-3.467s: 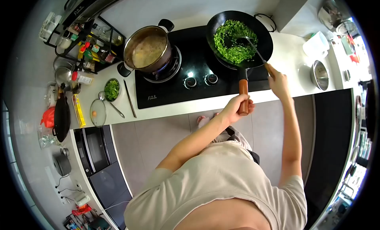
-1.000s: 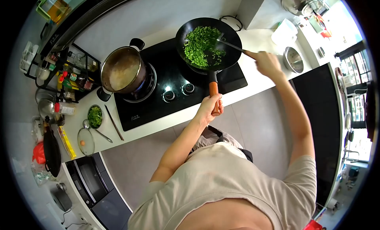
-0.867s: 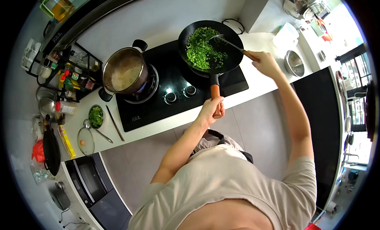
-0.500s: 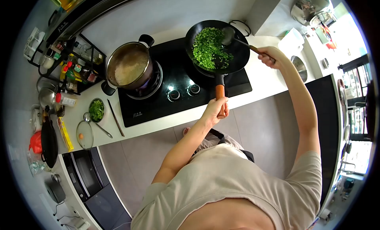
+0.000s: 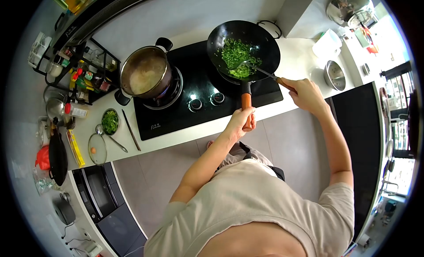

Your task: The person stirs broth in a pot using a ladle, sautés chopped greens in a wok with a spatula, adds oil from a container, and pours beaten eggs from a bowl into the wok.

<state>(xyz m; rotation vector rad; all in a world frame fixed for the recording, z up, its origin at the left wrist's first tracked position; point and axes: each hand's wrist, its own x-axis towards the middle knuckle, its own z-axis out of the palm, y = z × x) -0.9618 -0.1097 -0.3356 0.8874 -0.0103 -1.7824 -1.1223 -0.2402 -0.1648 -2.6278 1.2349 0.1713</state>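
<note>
A black wok (image 5: 268, 42) stands on the right side of the black hob (image 5: 176, 120), with chopped greens (image 5: 235, 51) in it. My left hand (image 5: 242, 120) is wrapped round the wok's orange-brown handle (image 5: 246, 101). To the right, my right hand (image 5: 307, 94) grips the wooden handle of a metal spatula (image 5: 265, 72), whose head rests among the greens near the wok's front. On the left burner sits a deep pot (image 5: 145, 71) of cloudy, steaming liquid.
Left of the hob lie a bowl of greens (image 5: 110, 121), a chopstick-like dark stick (image 5: 131, 129), a spoon (image 5: 118, 143), a glass lid (image 5: 97, 148) and a yellow box (image 5: 75, 148). A spice rack (image 5: 95, 69) stands behind. A steel bowl (image 5: 335, 75) is at right.
The spatula head has come from the wok's upper right down to its front, with my right hand lower. The greens have shifted toward the handle side. My left hand keeps its grip.
</note>
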